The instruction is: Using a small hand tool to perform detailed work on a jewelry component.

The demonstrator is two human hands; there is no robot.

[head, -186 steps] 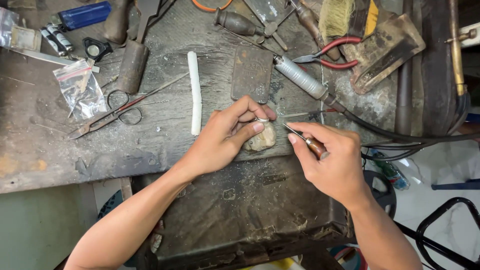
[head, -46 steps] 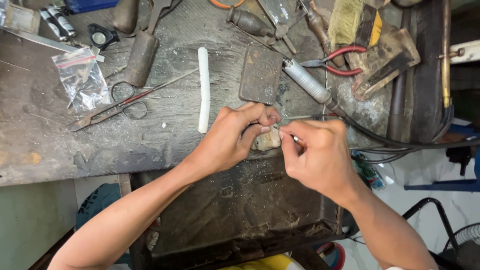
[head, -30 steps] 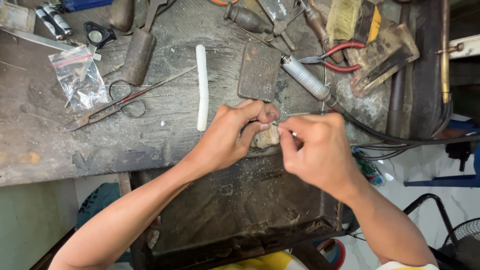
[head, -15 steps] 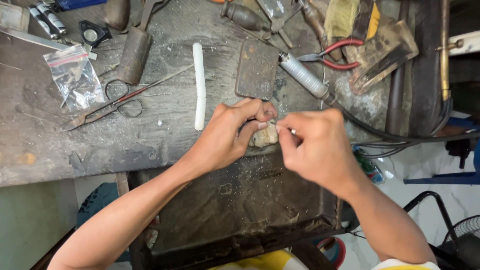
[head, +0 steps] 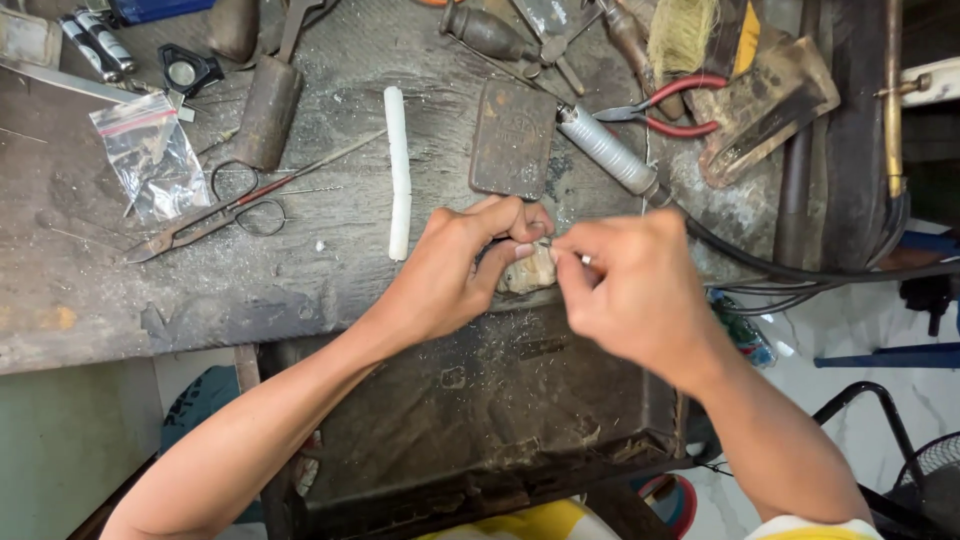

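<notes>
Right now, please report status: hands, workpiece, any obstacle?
Left hand pinching small pale workpiece at bench edge. Right hand gripping thin metal tool against it. White stick lies beside, apart.

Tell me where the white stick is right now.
The white stick lies upright on the workbench, between the scissors and the dark metal plate, just above the left hand.

Small piece pinched in left hand [head: 455, 275] grip: hidden by fingertips, kind untellable. Thin metal tool in right hand [head: 630, 295] grip: only short shiny bit showing at fingers, rest buried in fist. Pale lump [head: 528, 272] under both grips: mostly covered, shape unclear. Far above grips, brush [head: 690, 35] and dark wooden handle [head: 485, 30] cut by top edge. Right of grips, black cable [head: 800, 272] runs off frame.
</notes>
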